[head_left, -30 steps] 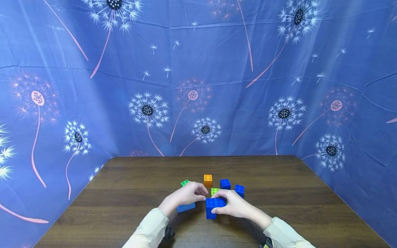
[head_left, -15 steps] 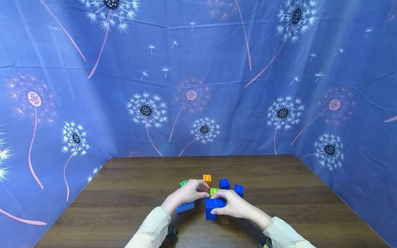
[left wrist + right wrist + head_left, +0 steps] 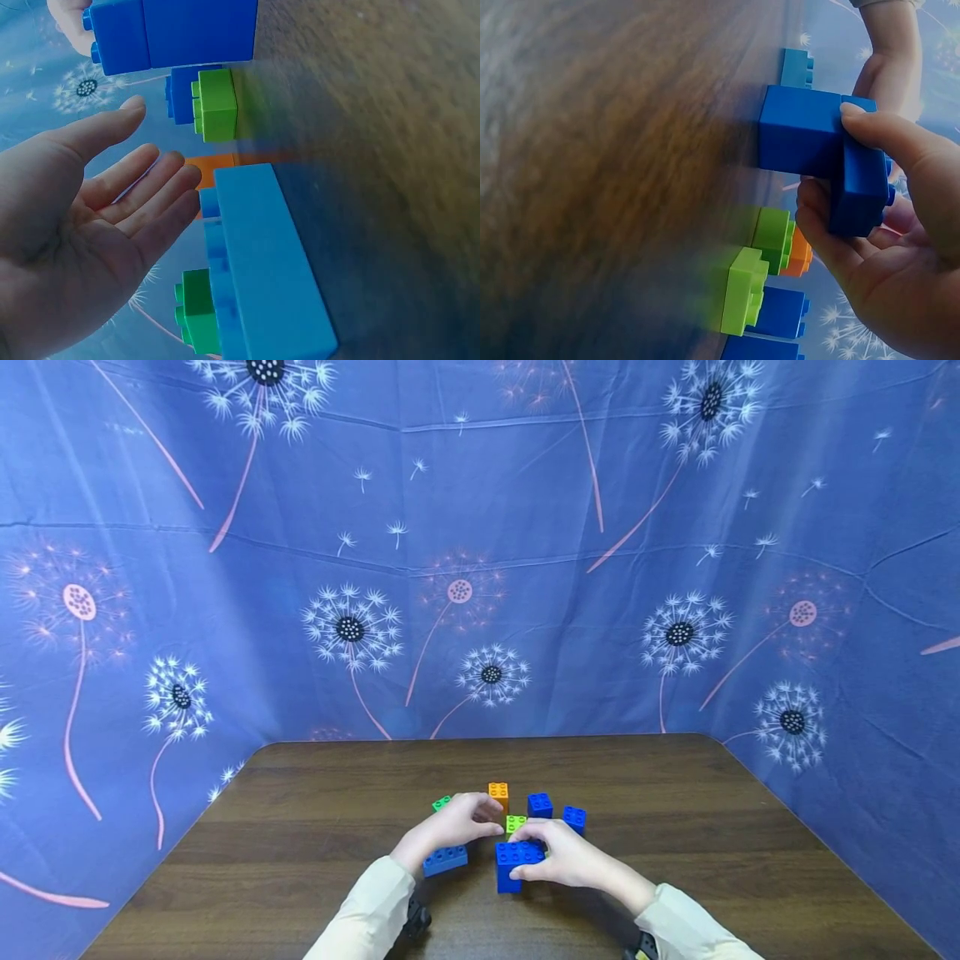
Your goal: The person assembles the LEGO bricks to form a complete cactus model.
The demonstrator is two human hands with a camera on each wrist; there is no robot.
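Note:
My right hand [image 3: 558,853] pinches the upper of two joined blue toy building bricks [image 3: 802,135], thumb on the near side and fingers behind. The upper brick overhangs the lower one toward the right, making an L shape; the lower brick stands at the tabletop. My left hand [image 3: 450,828] holds nothing, its fingers relaxed with thumb and fingertips apart. It hovers left of the blue pair, above and behind a long light blue brick [image 3: 446,862]. A green brick [image 3: 199,311] lies beyond that one, partly covered by the left hand in the head view.
Behind the hands stand an orange brick [image 3: 498,795] and two small blue bricks [image 3: 539,805]. A lime brick [image 3: 516,823] lies just beyond the right fingers; another lime brick [image 3: 742,292] is mostly hidden in the head view. A patterned blue cloth [image 3: 480,527] hangs behind the table.
My left hand has shifted slightly forward and right, its thumb tip a little nearer the blue pair. The right hand keeps its grip with the bricks in place.

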